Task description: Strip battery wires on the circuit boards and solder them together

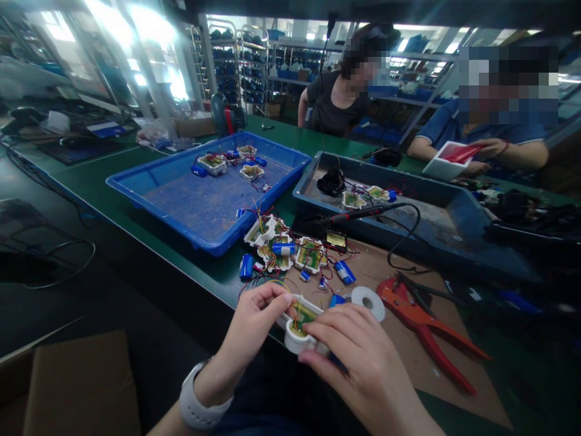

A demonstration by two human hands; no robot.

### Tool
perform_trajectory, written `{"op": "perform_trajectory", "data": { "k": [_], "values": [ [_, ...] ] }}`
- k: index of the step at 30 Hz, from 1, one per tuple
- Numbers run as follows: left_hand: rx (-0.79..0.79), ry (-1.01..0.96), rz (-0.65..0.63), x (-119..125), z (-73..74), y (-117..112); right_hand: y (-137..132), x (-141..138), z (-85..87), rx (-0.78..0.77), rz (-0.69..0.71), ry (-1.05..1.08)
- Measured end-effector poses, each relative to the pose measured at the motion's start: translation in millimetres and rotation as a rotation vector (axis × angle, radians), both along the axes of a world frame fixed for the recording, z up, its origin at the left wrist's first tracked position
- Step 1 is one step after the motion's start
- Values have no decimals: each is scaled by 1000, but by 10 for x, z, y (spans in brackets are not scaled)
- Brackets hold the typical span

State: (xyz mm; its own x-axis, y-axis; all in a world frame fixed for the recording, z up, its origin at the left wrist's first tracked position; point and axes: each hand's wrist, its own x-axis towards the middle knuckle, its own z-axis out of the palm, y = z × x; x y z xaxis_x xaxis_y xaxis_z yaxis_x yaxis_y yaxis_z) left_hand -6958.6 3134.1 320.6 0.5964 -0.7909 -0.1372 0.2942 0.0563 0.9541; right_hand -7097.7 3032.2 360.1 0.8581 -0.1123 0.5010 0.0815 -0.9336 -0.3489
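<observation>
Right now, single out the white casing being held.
The nearest white casing, between the left hand and right hand; other casings lie farther off, untouched by either.

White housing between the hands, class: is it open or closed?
Open: the white housing shows its green circuit board uncovered.

Smooth plastic housing (298, 345), scuffed blue plastic tray (181, 203)

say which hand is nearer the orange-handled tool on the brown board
Right. The right hand, gripping the white casing, is just left of the orange-handled tool, not touching it; the left hand is farther off, at the casing's other side.
</observation>
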Motion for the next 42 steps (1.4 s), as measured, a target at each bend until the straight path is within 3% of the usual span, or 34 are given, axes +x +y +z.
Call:
{"op": "perform_trajectory", "data": {
  "k": [7, 22, 25, 29, 32, 37, 42],
  "values": [
    [-15, -12, -1, -19, 79, 35, 13, -39, 62, -7, 2, -15],
    [-51, -10, -31, -13, 96, 48, 42, -51, 100, -14, -4, -3],
    [-28, -177, -15, -42, 101, 82, 38, -52, 87, -31, -9, -15],
    [44, -620, 32, -84, 129, 161, 38, -58, 77, -55, -33, -39],
    [88, -744, -15, -106, 148, 199, 37, -59, 76, -78, -32, -34],
    [77, -623, -72, -135, 170, 174, 36, -65, 77, -110, -22, -33],
    [74, -491, -63, -143, 196, 127, 6, -143, 49, 38, -16, -20]
  ]
}}
